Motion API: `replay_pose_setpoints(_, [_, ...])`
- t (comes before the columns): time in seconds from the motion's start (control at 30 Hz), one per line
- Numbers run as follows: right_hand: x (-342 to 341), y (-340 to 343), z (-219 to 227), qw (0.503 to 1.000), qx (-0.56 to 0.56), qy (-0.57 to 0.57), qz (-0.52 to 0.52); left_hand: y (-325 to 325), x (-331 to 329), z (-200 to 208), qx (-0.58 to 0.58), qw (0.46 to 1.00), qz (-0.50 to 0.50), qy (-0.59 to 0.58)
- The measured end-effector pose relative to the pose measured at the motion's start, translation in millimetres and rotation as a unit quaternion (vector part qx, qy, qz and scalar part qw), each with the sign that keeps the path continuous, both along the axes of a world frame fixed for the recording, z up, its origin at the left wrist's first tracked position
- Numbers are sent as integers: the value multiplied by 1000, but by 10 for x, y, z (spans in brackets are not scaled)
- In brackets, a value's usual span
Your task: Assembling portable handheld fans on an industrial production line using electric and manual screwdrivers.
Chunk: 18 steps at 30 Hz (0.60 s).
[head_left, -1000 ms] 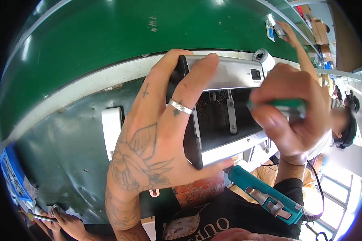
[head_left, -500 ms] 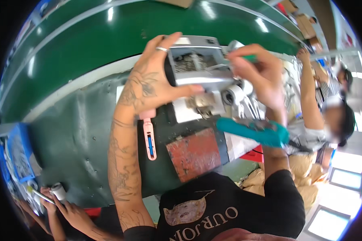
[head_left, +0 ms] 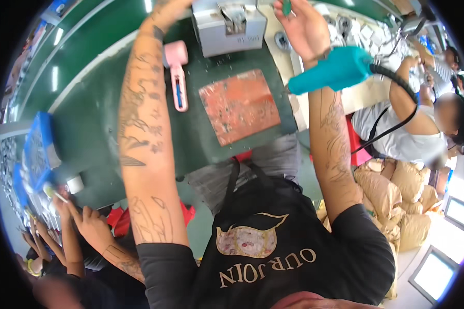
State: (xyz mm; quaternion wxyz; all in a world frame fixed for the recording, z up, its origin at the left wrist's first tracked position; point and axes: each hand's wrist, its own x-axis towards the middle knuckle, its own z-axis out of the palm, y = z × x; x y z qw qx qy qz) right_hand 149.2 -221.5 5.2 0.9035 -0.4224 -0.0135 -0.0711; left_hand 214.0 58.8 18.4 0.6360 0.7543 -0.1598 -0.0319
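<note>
My left hand (head_left: 171,11) reaches to the upper edge of the picture beside a grey metal box (head_left: 227,38); its fingers are blurred and mostly cut off. A metal fitting (head_left: 235,16) sits on the front of the box. To the box's right, my right hand (head_left: 308,32) is turned palm up, its fingers pinching a small green piece (head_left: 286,6) whose far end is out of view. A teal electric screwdriver (head_left: 335,69) hangs over my right wrist on a black coiled cord. On the bench lie a pink handled device (head_left: 178,72) with a blue part inside, and a worn reddish plate (head_left: 241,105).
White round parts (head_left: 345,24) lie beyond my right hand. A blue crate (head_left: 38,149) stands at the left, near a co-worker's hands (head_left: 93,226). Another person (head_left: 397,116) sits at the right. Brown paper sacks (head_left: 381,193) are piled below that person.
The box, pink device and reddish plate now appear higher in the picture. My left hand no longer spans the box, whose front now shows. The teal screwdriver hangs higher, at my right wrist.
</note>
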Motion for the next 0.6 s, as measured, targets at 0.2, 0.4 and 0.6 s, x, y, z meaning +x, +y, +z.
replay_pose_setpoints(0.2, [278, 42, 10, 995, -35, 22, 95, -35, 221, 143, -17, 1000, 3, -9])
replay_pose_setpoints(0.4, [333, -90, 136, 936, -79, -123, 320, -63, 245, 298, -23, 1000, -8, 14])
replay_pose_setpoints(0.6, [-724, 411, 558, 954, -128, 18, 269, -68, 373, 219, -43, 997, -50, 36])
